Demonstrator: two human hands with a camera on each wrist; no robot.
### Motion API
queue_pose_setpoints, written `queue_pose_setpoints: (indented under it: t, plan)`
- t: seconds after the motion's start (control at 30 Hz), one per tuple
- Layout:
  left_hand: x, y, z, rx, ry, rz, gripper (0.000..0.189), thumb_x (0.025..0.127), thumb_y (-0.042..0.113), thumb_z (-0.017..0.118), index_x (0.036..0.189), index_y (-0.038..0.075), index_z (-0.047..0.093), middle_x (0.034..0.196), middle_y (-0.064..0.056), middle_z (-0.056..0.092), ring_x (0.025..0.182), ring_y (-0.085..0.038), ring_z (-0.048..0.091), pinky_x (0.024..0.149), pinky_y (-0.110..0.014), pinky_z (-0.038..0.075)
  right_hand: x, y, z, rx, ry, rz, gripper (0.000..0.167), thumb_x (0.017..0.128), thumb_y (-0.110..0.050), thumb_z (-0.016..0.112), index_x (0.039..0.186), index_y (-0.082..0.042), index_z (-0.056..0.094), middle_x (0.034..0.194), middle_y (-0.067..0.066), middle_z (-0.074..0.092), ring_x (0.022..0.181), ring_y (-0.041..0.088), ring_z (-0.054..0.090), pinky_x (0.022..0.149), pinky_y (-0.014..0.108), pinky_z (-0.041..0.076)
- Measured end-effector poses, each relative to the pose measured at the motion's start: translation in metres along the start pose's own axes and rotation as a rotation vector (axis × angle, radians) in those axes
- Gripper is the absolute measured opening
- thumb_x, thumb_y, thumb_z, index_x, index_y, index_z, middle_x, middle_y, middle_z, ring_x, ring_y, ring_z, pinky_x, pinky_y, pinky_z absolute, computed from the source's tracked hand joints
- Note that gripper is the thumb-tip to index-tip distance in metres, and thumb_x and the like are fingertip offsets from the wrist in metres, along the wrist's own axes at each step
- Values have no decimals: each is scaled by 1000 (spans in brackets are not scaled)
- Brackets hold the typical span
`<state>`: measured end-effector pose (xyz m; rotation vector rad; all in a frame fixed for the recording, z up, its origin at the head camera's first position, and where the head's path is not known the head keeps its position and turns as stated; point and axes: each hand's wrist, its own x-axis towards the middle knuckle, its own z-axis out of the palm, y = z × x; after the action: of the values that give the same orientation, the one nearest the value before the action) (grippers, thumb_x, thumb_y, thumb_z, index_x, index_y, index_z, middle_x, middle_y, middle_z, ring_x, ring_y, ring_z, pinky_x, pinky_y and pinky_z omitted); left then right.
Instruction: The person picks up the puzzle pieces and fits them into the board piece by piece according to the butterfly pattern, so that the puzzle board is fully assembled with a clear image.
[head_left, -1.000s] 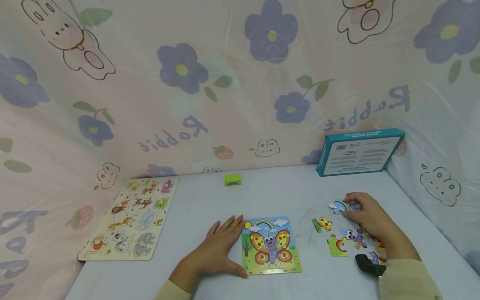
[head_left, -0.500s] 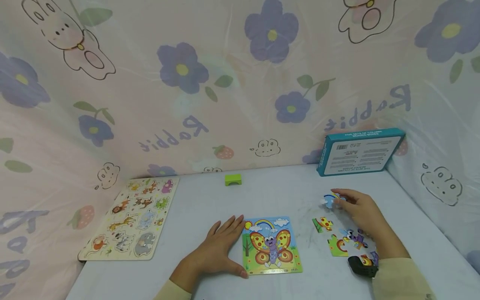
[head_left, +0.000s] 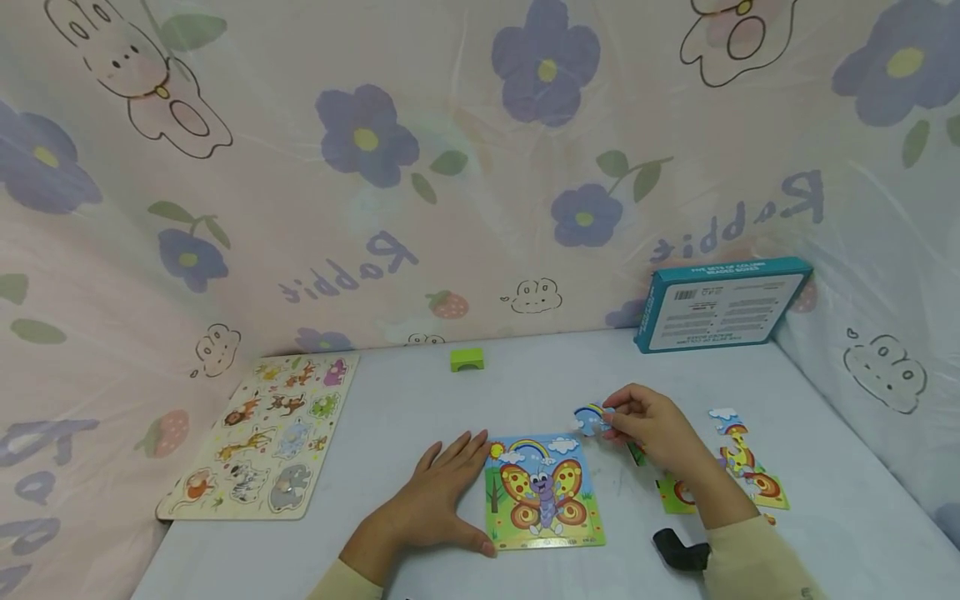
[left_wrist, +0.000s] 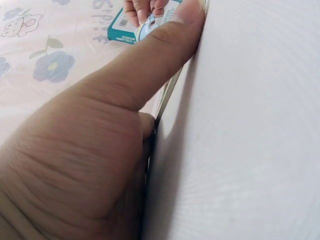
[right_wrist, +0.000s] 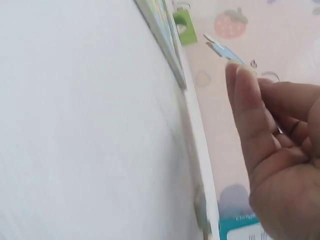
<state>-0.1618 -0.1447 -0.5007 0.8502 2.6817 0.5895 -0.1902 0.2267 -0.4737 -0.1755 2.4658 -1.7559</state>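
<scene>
My right hand pinches a blue jigsaw piece with a rainbow stripe, held up just past the top right corner of the butterfly puzzle board. In the right wrist view the piece shows almost edge-on between thumb and fingertips. Flat on the table, my left hand rests along the board's left edge, its fingers spread and straight. The left wrist view shows its thumb close to the board's side. Several loose puzzle pieces lie right of the board, some partly hidden by my right arm.
An animal puzzle board lies at the left. A green block sits toward the back, and a teal box leans against the curtain at the back right. The black wrist camera is beside my right sleeve.
My right hand has lifted the rainbow piece from among the loose pieces and carried it left toward the butterfly board. The left hand stays where it was.
</scene>
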Motion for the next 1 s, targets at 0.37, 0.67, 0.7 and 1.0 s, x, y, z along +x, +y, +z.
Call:
queue_pose_setpoints:
  t: [0.37, 0.67, 0.7, 1.0]
  plan:
    - [1, -1, 1, 1, -3, -2, 142, 67, 89, 81, 176, 19, 24, 181, 7, 12, 166, -21, 4, 129, -62, 1, -3, -9, 54, 136, -116, -1, 18, 106, -4, 70, 120, 7, 66, 94, 14, 72, 86, 32, 77, 75, 33, 65]
    - [0, -1, 0, -4, -6, 5, 141, 68, 88, 82, 176, 18, 24, 181, 7, 13, 166, -21, 4, 129, -62, 1, -7, -7, 79, 156, -105, 87, 16, 107, -5, 68, 120, 4, 68, 95, 13, 68, 87, 28, 77, 75, 30, 64]
    - [1, -1, 0, -1, -7, 4, 141, 68, 89, 82, 176, 18, 24, 181, 7, 13, 166, -21, 4, 129, -62, 1, -8, -7, 80, 140, -95, 94, 16, 107, -6, 69, 120, 3, 68, 94, 13, 68, 85, 27, 76, 73, 30, 64]
    - [1, -1, 0, -10, -9, -4, 141, 68, 88, 82, 176, 19, 24, 181, 7, 13, 166, -20, 4, 129, -62, 1, -13, -23, 87, -455, -22, -97, 10, 104, -20, 78, 113, -15, 79, 110, -3, 72, 99, 19, 67, 90, 42, 60]
